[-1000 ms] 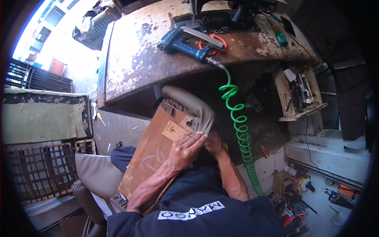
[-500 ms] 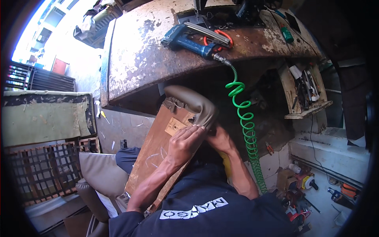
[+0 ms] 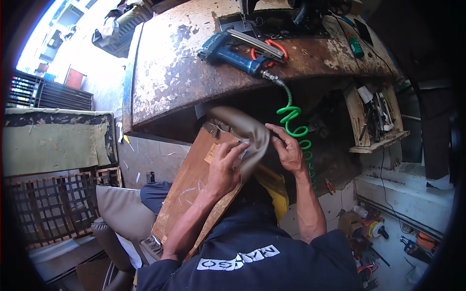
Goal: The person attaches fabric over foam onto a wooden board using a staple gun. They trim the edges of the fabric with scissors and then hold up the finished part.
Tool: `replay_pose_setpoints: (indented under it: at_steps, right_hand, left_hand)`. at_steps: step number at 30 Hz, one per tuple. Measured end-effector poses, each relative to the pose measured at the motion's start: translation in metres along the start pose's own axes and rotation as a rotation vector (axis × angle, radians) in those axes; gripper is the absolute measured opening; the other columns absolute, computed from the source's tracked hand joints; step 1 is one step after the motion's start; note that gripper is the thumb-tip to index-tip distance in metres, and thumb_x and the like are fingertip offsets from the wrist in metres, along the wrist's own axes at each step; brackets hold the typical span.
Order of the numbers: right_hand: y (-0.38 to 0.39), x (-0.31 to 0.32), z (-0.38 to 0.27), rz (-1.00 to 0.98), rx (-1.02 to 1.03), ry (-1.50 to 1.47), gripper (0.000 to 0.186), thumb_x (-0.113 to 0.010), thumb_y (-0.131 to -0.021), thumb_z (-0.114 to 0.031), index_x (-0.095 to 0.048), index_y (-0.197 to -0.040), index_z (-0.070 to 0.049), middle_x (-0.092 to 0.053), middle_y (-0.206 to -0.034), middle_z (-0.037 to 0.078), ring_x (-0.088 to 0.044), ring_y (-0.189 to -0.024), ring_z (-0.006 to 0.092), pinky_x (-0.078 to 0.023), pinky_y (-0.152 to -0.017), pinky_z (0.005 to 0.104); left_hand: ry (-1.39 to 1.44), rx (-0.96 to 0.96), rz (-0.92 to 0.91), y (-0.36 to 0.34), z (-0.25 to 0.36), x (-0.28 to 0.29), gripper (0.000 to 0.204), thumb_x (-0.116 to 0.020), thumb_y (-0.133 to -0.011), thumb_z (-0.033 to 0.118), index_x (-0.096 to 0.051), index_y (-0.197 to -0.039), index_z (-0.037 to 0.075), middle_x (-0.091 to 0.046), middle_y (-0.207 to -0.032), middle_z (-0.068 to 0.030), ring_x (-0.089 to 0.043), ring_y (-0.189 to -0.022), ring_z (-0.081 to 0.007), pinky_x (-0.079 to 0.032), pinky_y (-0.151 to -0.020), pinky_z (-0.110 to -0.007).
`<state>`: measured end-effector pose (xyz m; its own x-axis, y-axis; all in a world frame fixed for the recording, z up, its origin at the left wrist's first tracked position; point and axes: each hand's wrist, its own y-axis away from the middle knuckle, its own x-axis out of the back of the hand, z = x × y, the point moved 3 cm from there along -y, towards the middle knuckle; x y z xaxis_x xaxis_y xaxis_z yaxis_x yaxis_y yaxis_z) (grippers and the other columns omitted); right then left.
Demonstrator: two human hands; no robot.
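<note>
Head view, only one on offer.

Centre of frame: wooden seat board point(image 3: 194, 186) stands tilted on the lap, its top end leaning against the underside of the rusty workbench point(image 3: 170, 72). Taupe vinyl cover point(image 3: 245, 128) is wrapped over the board's top corner.

Left hand point(image 3: 224, 167): palm flat on the board face, fingers curled shut, pinching the vinyl edge at centre frame and pulling it down onto the wood.

Right hand point(image 3: 290, 149): just right of centre, fingers closed around the far side of the same vinyl fold. Whether the thumb is under the material I can't tell, the fold hides it.

Step in hand, as I read it: stretching and folding the cover round the corner, holding tension before fixing. No fasteners visible on this edge, though the view there is poor.

Upper centre: blue pneumatic stapler point(image 3: 238, 48) lies on the bench top, untouched, green coiled air hose point(image 3: 293, 123) dropping down just right of the right hand. Orange-handled pliers point(image 3: 272, 48) beside the stapler.

Next move probably calls for one hand keeping the pull alone while the other reaches up for the stapler; risk is the fold slackening or puckering when the grip goes single.

Lower left: another padded cushion point(image 3: 124, 211).
</note>
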<state>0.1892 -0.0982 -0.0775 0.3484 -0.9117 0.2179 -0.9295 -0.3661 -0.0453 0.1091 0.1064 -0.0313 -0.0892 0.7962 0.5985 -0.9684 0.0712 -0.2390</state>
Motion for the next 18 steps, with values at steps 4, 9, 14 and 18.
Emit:
replay_pose_setpoints:
  at_steps: [4, 9, 14, 18]
  right_hand:
    - [-0.001, -0.001, 0.019, -0.065, -0.035, -0.116, 0.044, -0.053, -0.1, -0.002, -0.06, -0.143, -0.006, -0.064, -0.131, 0.004, -0.06, -0.11, 0.01, -0.045, -0.096, 0.0242]
    - [0.001, -0.01, 0.021, -0.105, -0.118, -0.262, 0.048, -0.055, -0.1, -0.001, -0.056, -0.148, -0.006, -0.06, -0.134, 0.0, -0.055, -0.106, 0.005, -0.042, -0.091, 0.0207]
    - [0.009, -0.028, 0.022, -0.047, -0.098, -0.483, 0.054, -0.054, -0.098, 0.006, -0.051, -0.15, -0.006, -0.059, -0.141, 0.005, -0.056, -0.126, 0.0132, -0.042, -0.108, 0.0274]
    - [0.016, -0.038, 0.01, -0.025, -0.097, -0.567, 0.055, -0.053, -0.098, 0.008, -0.049, -0.152, -0.004, -0.057, -0.144, 0.009, -0.051, -0.137, 0.018, -0.038, -0.118, 0.0327]
  left_hand:
    - [0.012, 0.123, 0.107, -0.004, -0.01, 0.005, 0.05, -0.074, -0.072, -0.004, -0.076, -0.119, 0.013, -0.067, -0.103, -0.0134, -0.066, -0.096, -0.0309, -0.055, -0.085, -0.038]
    - [0.614, 0.634, 0.355, -0.009, -0.046, 0.017, 0.021, -0.068, -0.102, 0.02, -0.075, -0.105, 0.001, -0.064, -0.095, -0.0039, -0.062, -0.089, -0.0141, -0.052, -0.074, -0.033]
    - [0.386, 0.383, 0.144, 0.025, -0.04, 0.013, 0.018, -0.052, -0.109, 0.02, -0.057, -0.103, 0.004, -0.059, -0.085, -0.0031, -0.06, -0.091, -0.015, -0.048, -0.085, -0.03]
    - [0.614, 0.364, 0.207, 0.04, -0.018, -0.012, 0.047, -0.08, -0.091, 0.019, -0.06, -0.129, 0.0, -0.052, -0.13, -0.0109, -0.054, -0.123, -0.0225, -0.044, -0.105, -0.038]
